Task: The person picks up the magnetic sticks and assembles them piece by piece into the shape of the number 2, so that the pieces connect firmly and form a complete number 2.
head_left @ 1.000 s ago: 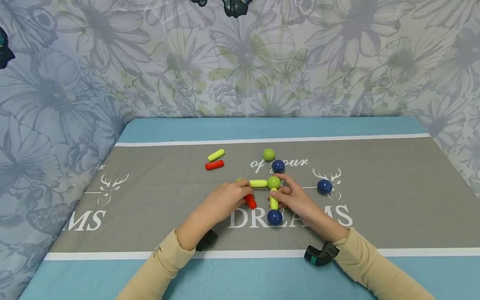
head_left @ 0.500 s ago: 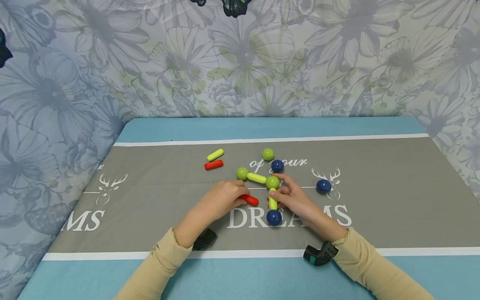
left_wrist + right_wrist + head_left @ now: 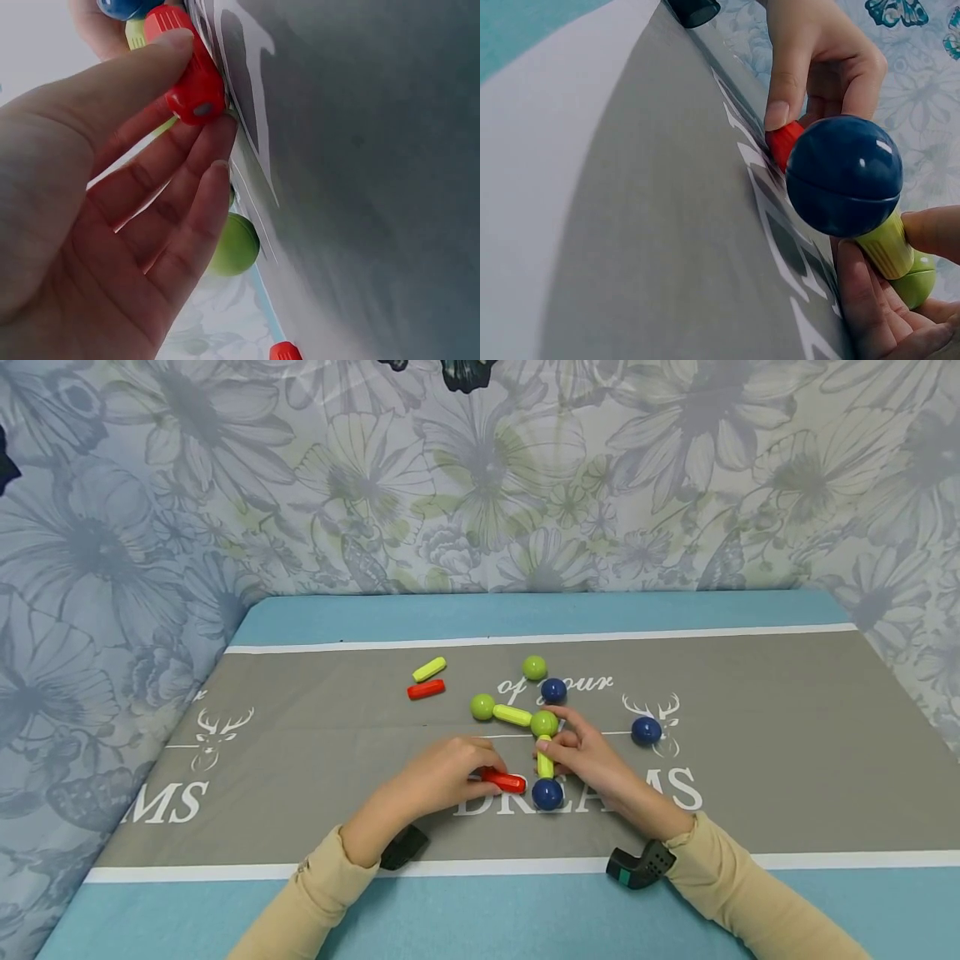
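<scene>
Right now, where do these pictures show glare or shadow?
Right wrist view: a bright highlight on the blue ball; left wrist view: washed-out white at upper left, dim grey cloth at right; head view: fairly even light, a soft shadow beside the left sleeve.

Grey lettered cloth (image 3: 787, 777) carries lime stick (image 3: 429, 669) beside red stick (image 3: 426, 690), green ball (image 3: 535, 667) near blue ball (image 3: 553, 691), second blue ball (image 3: 647, 732) rightward.

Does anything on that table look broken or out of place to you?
Nothing looks broken or spilled. Only the rightmost blue ball stands out mildly: it lies by itself, beyond the right hand, partly covering the printed deer head.
</scene>
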{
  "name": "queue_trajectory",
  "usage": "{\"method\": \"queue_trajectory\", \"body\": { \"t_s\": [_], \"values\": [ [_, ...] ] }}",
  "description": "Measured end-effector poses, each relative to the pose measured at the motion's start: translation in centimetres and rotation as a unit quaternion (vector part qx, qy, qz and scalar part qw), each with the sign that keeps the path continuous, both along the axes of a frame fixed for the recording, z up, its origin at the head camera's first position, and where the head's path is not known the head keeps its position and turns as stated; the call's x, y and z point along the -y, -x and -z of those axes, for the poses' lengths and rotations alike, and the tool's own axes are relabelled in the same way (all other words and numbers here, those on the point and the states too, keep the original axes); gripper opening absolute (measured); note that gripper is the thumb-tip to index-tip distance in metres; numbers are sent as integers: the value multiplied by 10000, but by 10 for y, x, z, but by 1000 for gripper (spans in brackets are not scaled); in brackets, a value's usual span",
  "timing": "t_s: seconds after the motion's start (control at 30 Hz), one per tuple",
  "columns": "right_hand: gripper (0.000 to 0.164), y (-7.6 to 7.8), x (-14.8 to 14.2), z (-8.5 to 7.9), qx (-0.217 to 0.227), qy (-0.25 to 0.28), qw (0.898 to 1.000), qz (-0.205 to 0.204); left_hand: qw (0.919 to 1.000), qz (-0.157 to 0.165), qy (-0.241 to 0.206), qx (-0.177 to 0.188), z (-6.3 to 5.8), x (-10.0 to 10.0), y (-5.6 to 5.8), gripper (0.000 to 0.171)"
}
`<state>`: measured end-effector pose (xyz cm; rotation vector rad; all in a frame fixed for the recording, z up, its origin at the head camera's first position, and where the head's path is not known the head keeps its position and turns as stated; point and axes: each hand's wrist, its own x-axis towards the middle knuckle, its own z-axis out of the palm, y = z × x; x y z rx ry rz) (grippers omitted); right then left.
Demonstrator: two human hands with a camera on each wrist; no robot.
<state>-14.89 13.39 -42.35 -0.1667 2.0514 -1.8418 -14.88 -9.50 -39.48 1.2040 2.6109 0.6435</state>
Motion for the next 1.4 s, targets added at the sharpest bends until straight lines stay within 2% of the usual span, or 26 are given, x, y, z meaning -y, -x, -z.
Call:
{"method": "queue_trajectory", "body": {
  "t_s": [0.17, 0.53, 0.67, 0.83, 0.97, 1.07, 1.2, 1.3, 1.4],
  "values": [
    [57, 0, 0, 0, -5, 46, 10000, 11, 9999, 28, -10, 159, -1, -2, -3, 19],
    [56, 1, 0, 0, -35, 103, 9999, 12, 9998, 89, -85, 180, -1, -5, -5, 20],
    [62, 1, 0, 0, -66, 115, 9999, 24, 9998, 73, -104, 154, 0, -5, -5, 19],
    [70, -2, -3, 1, -326, 111, 9989, -311, 9995, -106, -177, 245, 2, -3, -4, 17],
    [57, -4, -7, 2, -547, 22, 9957, -749, 9991, -231, -250, 256, 5, -3, -3, 16],
    [46, -4, -8, 2, -669, -48, 9938, -888, 9991, -231, -271, 213, 5, -2, -2, 15],
    [39, -5, -6, 3, -700, -89, 9946, -765, 9990, -195, -352, 194, 5, -2, -1, 14],
    [38, -5, -5, 3, -628, -82, 9960, -636, 9980, -211, -583, 130, 5, -1, 2, 15],
    [38, -5, -4, 2, -587, -126, 9965, -586, 9953, -472, -829, -135, 6, 1, 8, 17]
  ]
}}
